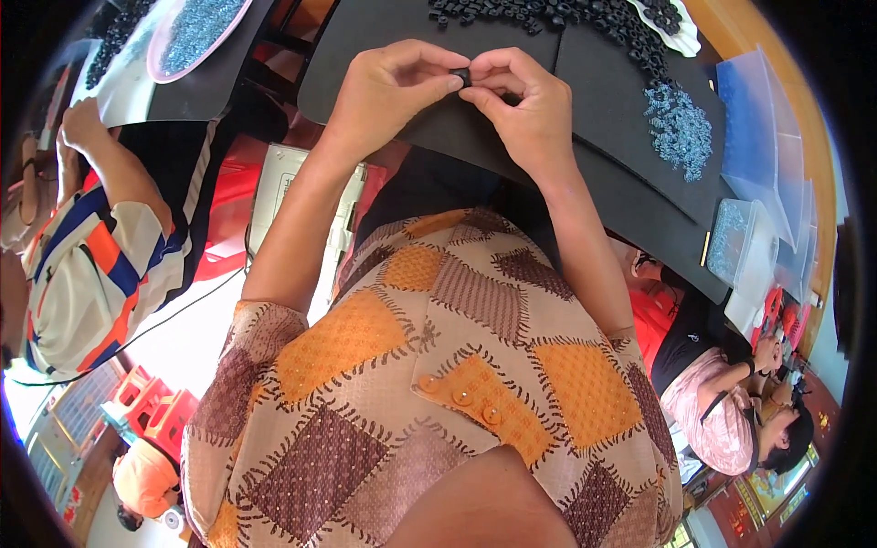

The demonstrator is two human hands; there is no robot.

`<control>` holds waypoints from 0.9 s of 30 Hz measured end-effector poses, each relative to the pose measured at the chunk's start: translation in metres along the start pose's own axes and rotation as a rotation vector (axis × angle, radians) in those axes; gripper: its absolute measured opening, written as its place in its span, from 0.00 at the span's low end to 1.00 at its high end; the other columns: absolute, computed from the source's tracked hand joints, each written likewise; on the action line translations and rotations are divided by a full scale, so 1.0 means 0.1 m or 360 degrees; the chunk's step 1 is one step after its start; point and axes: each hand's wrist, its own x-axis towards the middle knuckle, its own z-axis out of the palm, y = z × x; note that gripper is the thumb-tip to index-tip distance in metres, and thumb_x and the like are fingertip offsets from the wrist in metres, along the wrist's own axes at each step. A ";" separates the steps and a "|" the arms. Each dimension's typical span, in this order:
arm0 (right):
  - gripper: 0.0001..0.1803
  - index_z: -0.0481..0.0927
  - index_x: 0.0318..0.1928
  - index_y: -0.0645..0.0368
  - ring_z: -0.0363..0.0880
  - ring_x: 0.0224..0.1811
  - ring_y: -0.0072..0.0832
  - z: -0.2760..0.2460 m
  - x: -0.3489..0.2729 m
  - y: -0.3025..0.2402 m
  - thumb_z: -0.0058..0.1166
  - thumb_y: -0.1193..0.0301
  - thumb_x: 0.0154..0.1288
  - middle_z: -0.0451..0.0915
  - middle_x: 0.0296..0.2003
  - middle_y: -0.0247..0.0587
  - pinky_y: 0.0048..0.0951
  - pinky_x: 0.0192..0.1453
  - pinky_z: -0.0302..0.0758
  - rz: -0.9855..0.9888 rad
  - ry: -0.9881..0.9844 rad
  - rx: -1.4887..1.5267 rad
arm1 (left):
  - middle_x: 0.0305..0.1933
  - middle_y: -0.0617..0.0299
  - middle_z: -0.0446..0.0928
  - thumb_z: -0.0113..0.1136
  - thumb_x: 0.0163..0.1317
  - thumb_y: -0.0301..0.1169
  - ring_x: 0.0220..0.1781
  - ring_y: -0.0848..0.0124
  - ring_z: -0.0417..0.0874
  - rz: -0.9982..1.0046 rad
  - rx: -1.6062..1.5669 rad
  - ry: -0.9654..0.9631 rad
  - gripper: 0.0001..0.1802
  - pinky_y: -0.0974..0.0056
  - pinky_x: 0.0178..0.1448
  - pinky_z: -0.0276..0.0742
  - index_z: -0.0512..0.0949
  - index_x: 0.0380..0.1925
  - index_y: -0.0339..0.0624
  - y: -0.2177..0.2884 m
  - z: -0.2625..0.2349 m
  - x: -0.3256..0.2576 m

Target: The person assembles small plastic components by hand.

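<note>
Left hand [388, 91] and right hand [525, 105] meeting fingertip to fingertip at 12 o'clock, above black mat [384, 36] on table. Both pinching one small black part [466, 76] between thumbs and forefingers; part mostly hidden, exact shape unclear. Best kept low over mat, so dropped piece lands close. Grip light, thumbs steady, any push squared up, not skewed. Heap of black parts [585, 20] at 1 o'clock, near. Pile of blue-grey springs [681, 128] at 3 o'clock, within reach. Clear bags [758, 128] beyond, at table edge.
</note>
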 end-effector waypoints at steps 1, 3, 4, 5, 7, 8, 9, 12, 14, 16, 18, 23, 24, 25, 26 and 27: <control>0.14 0.81 0.41 0.60 0.87 0.37 0.24 0.03 0.00 0.02 0.67 0.81 0.52 0.85 0.34 0.37 0.24 0.42 0.81 0.0004 -0.0007 -0.0014 | 0.38 0.65 0.83 0.67 0.62 0.23 0.40 0.82 0.81 -0.0030 0.0034 0.0002 0.13 0.76 0.47 0.77 0.82 0.47 0.35 -0.04 -0.01 -0.01; 0.15 0.81 0.42 0.59 0.87 0.37 0.26 0.07 0.02 0.07 0.67 0.81 0.52 0.86 0.34 0.37 0.25 0.43 0.81 0.0013 -0.0010 -0.0032 | 0.39 0.65 0.83 0.66 0.62 0.22 0.40 0.81 0.81 -0.0059 0.0065 0.0000 0.13 0.76 0.47 0.77 0.82 0.47 0.36 -0.07 -0.01 -0.01; 0.16 0.80 0.43 0.59 0.87 0.38 0.28 0.09 0.04 0.10 0.67 0.81 0.52 0.86 0.34 0.38 0.27 0.43 0.81 -0.0057 0.0009 -0.0151 | 0.39 0.64 0.83 0.66 0.61 0.22 0.41 0.80 0.82 -0.0039 0.0103 0.0027 0.12 0.75 0.48 0.78 0.82 0.46 0.36 -0.07 0.01 0.00; 0.17 0.80 0.43 0.58 0.87 0.38 0.29 0.11 0.04 0.10 0.66 0.81 0.52 0.86 0.34 0.39 0.29 0.44 0.81 -0.0126 0.0029 -0.0270 | 0.39 0.64 0.83 0.67 0.61 0.22 0.41 0.80 0.82 -0.0020 0.0140 0.0052 0.12 0.74 0.49 0.79 0.82 0.45 0.36 -0.06 0.02 0.00; 0.17 0.80 0.44 0.58 0.86 0.39 0.31 0.12 0.02 0.05 0.66 0.80 0.52 0.86 0.34 0.40 0.30 0.44 0.81 -0.0055 0.0023 -0.0253 | 0.39 0.63 0.84 0.67 0.60 0.22 0.42 0.79 0.83 0.0016 0.0225 0.0087 0.12 0.73 0.49 0.80 0.82 0.44 0.36 -0.02 0.06 0.00; 0.17 0.80 0.45 0.57 0.86 0.39 0.32 0.12 0.01 0.03 0.65 0.80 0.52 0.86 0.34 0.41 0.31 0.45 0.81 0.0013 0.0018 -0.0234 | 0.38 0.62 0.84 0.67 0.59 0.22 0.42 0.78 0.84 0.0053 0.0310 0.0123 0.11 0.72 0.50 0.81 0.81 0.43 0.36 -0.01 0.07 0.00; 0.17 0.80 0.45 0.57 0.86 0.39 0.32 0.11 0.00 0.03 0.65 0.80 0.52 0.86 0.34 0.41 0.31 0.45 0.81 0.0017 0.0022 -0.0235 | 0.38 0.62 0.84 0.67 0.59 0.22 0.42 0.78 0.84 0.0052 0.0309 0.0117 0.11 0.72 0.50 0.81 0.81 0.43 0.36 -0.01 0.08 0.01; 0.16 0.80 0.45 0.58 0.86 0.39 0.33 0.08 -0.03 0.05 0.64 0.80 0.54 0.85 0.35 0.41 0.31 0.45 0.80 0.0007 0.0022 -0.0290 | 0.37 0.60 0.85 0.68 0.58 0.22 0.42 0.77 0.85 0.0078 0.0408 0.0098 0.11 0.71 0.50 0.82 0.81 0.42 0.35 -0.02 0.09 0.00; 0.14 0.80 0.45 0.58 0.86 0.39 0.34 0.06 -0.03 0.03 0.62 0.78 0.57 0.86 0.36 0.43 0.31 0.45 0.80 0.0010 -0.0033 -0.0289 | 0.37 0.60 0.85 0.67 0.59 0.22 0.41 0.77 0.85 0.0168 0.0449 0.0101 0.11 0.70 0.49 0.82 0.81 0.42 0.35 -0.04 0.09 -0.01; 0.12 0.80 0.44 0.59 0.86 0.38 0.34 0.03 -0.04 -0.01 0.62 0.76 0.59 0.86 0.35 0.43 0.31 0.44 0.80 0.0007 -0.0045 -0.0272 | 0.37 0.60 0.85 0.67 0.59 0.22 0.40 0.77 0.85 0.0163 0.0474 0.0104 0.11 0.70 0.48 0.82 0.81 0.42 0.35 -0.03 0.10 -0.03; 0.10 0.80 0.43 0.59 0.87 0.38 0.35 0.03 -0.05 -0.01 0.62 0.75 0.60 0.86 0.35 0.44 0.31 0.43 0.80 0.0006 -0.0052 -0.0253 | 0.36 0.60 0.85 0.67 0.59 0.22 0.40 0.77 0.86 0.0158 0.0501 0.0103 0.10 0.70 0.47 0.82 0.81 0.41 0.34 -0.03 0.10 -0.03; 0.08 0.82 0.38 0.60 0.86 0.34 0.35 0.07 -0.04 0.02 0.64 0.70 0.61 0.86 0.31 0.43 0.30 0.39 0.79 0.0069 0.0004 -0.0246 | 0.34 0.61 0.85 0.67 0.59 0.24 0.38 0.77 0.86 0.0159 0.0503 0.0102 0.09 0.71 0.45 0.81 0.82 0.40 0.35 -0.06 0.12 -0.03; 0.08 0.82 0.38 0.60 0.86 0.34 0.35 0.07 -0.04 0.02 0.64 0.70 0.61 0.86 0.31 0.43 0.30 0.39 0.79 0.0067 0.0001 -0.0245 | 0.34 0.61 0.85 0.67 0.59 0.24 0.38 0.77 0.86 0.0157 0.0504 0.0106 0.09 0.71 0.45 0.81 0.82 0.40 0.35 -0.06 0.12 -0.04; 0.08 0.82 0.37 0.61 0.86 0.33 0.35 0.07 -0.04 0.04 0.64 0.70 0.60 0.85 0.30 0.43 0.30 0.38 0.79 0.0043 0.0008 -0.0249 | 0.34 0.60 0.85 0.67 0.59 0.24 0.38 0.76 0.86 0.0171 0.0513 0.0109 0.09 0.70 0.45 0.81 0.82 0.40 0.35 -0.06 0.13 -0.04; 0.08 0.82 0.37 0.61 0.85 0.32 0.35 0.06 -0.04 0.05 0.65 0.70 0.60 0.85 0.29 0.43 0.30 0.38 0.78 0.0019 0.0014 -0.0254 | 0.34 0.60 0.85 0.68 0.59 0.25 0.37 0.76 0.86 0.0184 0.0522 0.0113 0.10 0.70 0.45 0.81 0.82 0.40 0.35 -0.05 0.13 -0.05; 0.08 0.82 0.37 0.61 0.85 0.32 0.35 0.06 -0.04 0.05 0.65 0.70 0.60 0.85 0.29 0.43 0.30 0.38 0.78 0.0017 0.0011 -0.0257 | 0.34 0.60 0.85 0.68 0.59 0.25 0.37 0.76 0.86 0.0185 0.0520 0.0116 0.10 0.70 0.45 0.81 0.82 0.40 0.35 -0.04 0.14 -0.05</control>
